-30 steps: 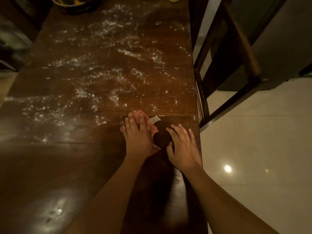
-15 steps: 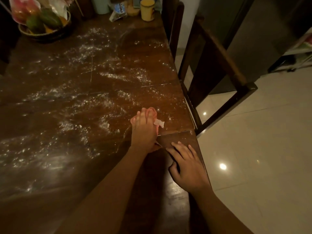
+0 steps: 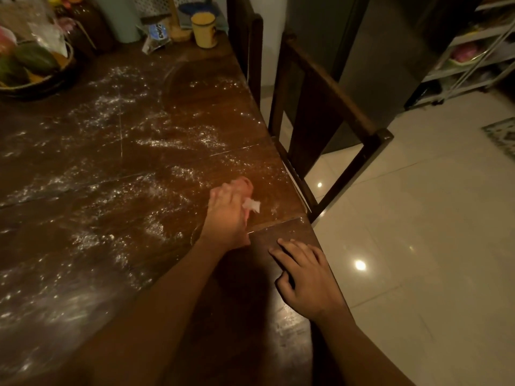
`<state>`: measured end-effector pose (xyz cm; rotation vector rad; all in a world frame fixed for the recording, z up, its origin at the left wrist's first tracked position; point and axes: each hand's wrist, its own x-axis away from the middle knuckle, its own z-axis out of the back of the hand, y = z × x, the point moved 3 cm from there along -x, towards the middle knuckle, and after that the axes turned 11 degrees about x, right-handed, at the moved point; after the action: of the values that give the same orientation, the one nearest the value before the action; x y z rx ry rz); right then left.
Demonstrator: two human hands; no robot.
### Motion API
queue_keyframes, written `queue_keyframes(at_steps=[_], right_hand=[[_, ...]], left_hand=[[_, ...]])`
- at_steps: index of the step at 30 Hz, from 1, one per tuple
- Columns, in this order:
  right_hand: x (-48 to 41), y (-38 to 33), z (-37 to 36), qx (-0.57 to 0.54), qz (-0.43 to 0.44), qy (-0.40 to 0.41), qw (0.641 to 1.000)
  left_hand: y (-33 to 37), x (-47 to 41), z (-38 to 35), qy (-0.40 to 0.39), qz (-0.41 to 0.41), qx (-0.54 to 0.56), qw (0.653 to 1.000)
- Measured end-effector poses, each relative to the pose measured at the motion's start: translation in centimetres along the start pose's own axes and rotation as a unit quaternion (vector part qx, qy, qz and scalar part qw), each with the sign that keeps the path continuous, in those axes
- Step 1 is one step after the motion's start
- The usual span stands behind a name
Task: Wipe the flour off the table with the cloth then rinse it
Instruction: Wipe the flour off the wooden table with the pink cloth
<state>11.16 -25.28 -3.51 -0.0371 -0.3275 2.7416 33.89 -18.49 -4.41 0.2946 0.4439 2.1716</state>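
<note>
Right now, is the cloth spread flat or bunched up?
Bunched. The cloth sits wadded under the left hand; only a pink lump and its white tag show past it.

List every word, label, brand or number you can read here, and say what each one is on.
Nothing here can be read for certain.
Packet left of the yellow mug: white lettering on a blue label, too blurred to read.
Yellow mug: no print can be made out.
White tag on the cloth: no print visible.
</note>
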Motion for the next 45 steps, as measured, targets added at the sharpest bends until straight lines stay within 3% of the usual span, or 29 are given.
queue_keyframes(at_steps=[1,3,6,9,12,14,17,18,20,22,24,27,29,31,33,35,37,39,41,45], right_hand=[[0.0,0.0,0.0,0.002,0.000,-0.004,1.000],[0.0,0.1,-0.1,0.001,-0.003,-0.005,1.000],[0.0,0.1,-0.1,-0.004,-0.002,0.001,1.000],[-0.2,0.1,-0.2,0.001,0.005,-0.003,1.000],[-0.1,0.3,-0.3,-0.003,0.003,-0.004,1.000],[-0.1,0.3,-0.4,-0.004,0.001,0.000,1.000],[-0.1,0.2,-0.3,-0.002,-0.001,0.007,1.000],[-0.1,0.2,-0.3,0.001,-0.001,0.010,1.000],[0.0,0.1,-0.4,0.006,-0.001,0.010,1.000],[0.0,0.1,-0.4,0.018,0.004,0.014,1.000],[0.0,0.1,-0.4,0.030,0.007,0.024,0.999],[0.2,0.0,-0.3,0.045,0.009,0.031,0.998],[0.4,0.0,-0.3,0.046,0.010,0.030,0.998],[0.4,0.1,-0.3,0.041,0.011,0.030,0.999],[0.3,0.1,-0.2,0.032,0.009,0.030,0.999],[0.2,0.0,-0.1,0.025,0.013,0.031,0.999],[0.2,-0.1,0.1,0.021,0.017,0.025,0.999],[0.0,-0.1,0.2,0.019,0.020,0.020,0.999],[0.1,0.0,0.2,0.016,0.018,0.010,1.000],[0.0,-0.1,0.2,0.011,0.015,-0.024,1.000]], left_hand=[[0.5,-0.4,0.1,0.031,0.068,0.039,0.996],[2.6,-1.2,-0.4,0.042,0.101,0.045,0.993],[5.9,-2.4,-1.5,0.001,-0.031,0.034,0.999],[7.1,-1.9,-2.0,-0.119,-0.217,0.052,0.968],[4.4,-2.2,-1.0,-0.182,-0.271,0.110,0.939],[1.9,-3.1,0.0,-0.148,-0.245,0.135,0.949],[1.8,-4.4,0.5,-0.054,-0.090,0.147,0.984],[3.1,-4.5,0.3,-0.034,-0.071,0.132,0.988],[6.4,-4.2,-0.5,-0.041,-0.160,0.126,0.978],[8.5,-3.5,-1.7,-0.132,-0.275,0.122,0.945],[8.3,-2.7,-2.3,-0.220,-0.301,0.124,0.920],[5.7,-1.8,-1.2,-0.231,-0.324,0.181,0.900],[3.3,-1.9,-0.3,-0.212,-0.295,0.206,0.909],[2.0,-2.6,0.3,-0.153,-0.214,0.230,0.937],[2.7,-2.7,0.3,-0.074,-0.136,0.203,0.967],[4.4,-2.1,-0.6,-0.021,-0.119,0.172,0.978],[5.8,-1.1,-1.5,-0.038,-0.167,0.184,0.968],[5.4,-0.1,-1.8,-0.107,-0.210,0.194,0.952],[3.5,0.6,-1.0,-0.123,-0.210,0.229,0.943],[0.4,0.9,0.6,0.001,-0.038,0.220,0.975]])
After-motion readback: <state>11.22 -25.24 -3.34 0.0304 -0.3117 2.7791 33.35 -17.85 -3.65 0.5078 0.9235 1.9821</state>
